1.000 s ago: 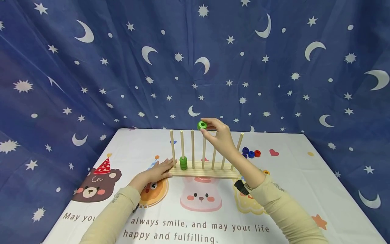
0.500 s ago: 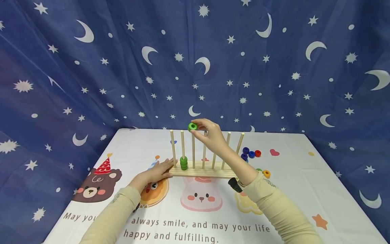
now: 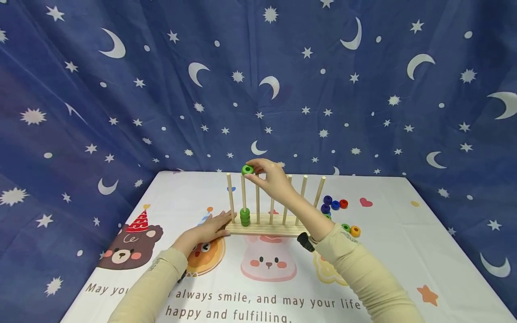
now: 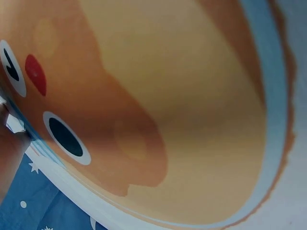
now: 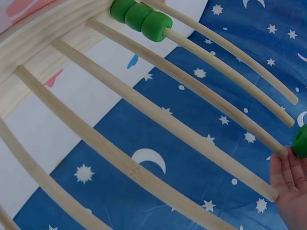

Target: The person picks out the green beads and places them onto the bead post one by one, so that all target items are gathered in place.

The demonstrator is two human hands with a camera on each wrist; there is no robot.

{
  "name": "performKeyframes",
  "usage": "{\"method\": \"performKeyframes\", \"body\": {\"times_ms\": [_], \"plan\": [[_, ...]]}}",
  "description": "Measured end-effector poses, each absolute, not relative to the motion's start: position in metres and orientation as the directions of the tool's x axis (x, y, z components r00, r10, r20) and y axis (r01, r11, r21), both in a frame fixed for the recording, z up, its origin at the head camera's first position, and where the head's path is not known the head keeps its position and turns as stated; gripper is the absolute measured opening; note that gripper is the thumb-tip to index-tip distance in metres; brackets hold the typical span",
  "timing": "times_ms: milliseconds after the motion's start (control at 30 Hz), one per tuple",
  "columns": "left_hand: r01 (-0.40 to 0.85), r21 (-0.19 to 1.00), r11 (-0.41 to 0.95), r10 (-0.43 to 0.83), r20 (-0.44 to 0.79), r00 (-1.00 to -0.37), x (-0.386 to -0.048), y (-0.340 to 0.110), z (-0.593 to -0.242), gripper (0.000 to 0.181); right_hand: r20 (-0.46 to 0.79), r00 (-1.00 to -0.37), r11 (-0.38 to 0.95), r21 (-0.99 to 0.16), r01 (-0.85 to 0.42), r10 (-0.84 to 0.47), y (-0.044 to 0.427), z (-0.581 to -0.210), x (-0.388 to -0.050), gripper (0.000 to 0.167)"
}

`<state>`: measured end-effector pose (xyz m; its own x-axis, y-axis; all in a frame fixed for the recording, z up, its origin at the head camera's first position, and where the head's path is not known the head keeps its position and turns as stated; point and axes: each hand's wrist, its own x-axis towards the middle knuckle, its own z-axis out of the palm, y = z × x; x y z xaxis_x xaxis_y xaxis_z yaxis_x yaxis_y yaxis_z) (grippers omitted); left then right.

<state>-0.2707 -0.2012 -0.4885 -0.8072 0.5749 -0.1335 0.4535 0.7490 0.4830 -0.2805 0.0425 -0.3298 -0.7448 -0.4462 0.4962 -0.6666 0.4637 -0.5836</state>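
My right hand [image 3: 269, 178] pinches a green bead [image 3: 247, 170] with a hole through it. The bead is at the top of the second peg [image 3: 243, 193] from the left; whether it touches is unclear. Three green beads [image 5: 140, 19] are stacked low on that peg. Several upright pegs stand on the wooden base [image 3: 266, 230] of the rack; the others that show carry no beads. At the base's left end my left hand [image 3: 209, 228] lies flat with fingers extended, touching the wood. Only a sliver of the left hand [image 4: 10, 155] shows in the left wrist view.
Loose beads lie to the right of the rack: purple [image 3: 327, 199], blue [image 3: 335, 205], red [image 3: 343, 204], green [image 3: 345, 228] and orange [image 3: 355, 231]. A printed white cloth [image 3: 387, 251] covers the table. Behind it hangs a blue curtain [image 3: 226, 98] with moons and stars.
My right hand has carried the green bead leftward, from near the fourth peg past the third to the top of the second. The left hand has stayed at the base's end.
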Motion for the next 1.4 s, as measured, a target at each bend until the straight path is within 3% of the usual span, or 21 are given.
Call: {"method": "performKeyframes", "body": {"times_ms": [533,967,1400], "plan": [[0.425,0.496,0.757,0.559,-0.156,-0.814,-0.272,-0.203,-0.491,0.065,0.47,-0.742,0.495,-0.554,-0.669,-0.477,0.034,-0.327,-0.282,0.031],[0.423,0.495,0.759,0.555,-0.154,-0.817,-0.273,-0.202,-0.493,0.063,0.376,-0.792,0.561,-0.563,-0.608,-0.481,0.031,-0.326,-0.283,0.033],[0.424,0.492,0.76,0.553,-0.147,-0.82,-0.272,-0.201,-0.492,0.062,0.496,-0.714,0.504,-0.506,-0.7,-0.494,0.037,-0.33,-0.28,0.026]]}}
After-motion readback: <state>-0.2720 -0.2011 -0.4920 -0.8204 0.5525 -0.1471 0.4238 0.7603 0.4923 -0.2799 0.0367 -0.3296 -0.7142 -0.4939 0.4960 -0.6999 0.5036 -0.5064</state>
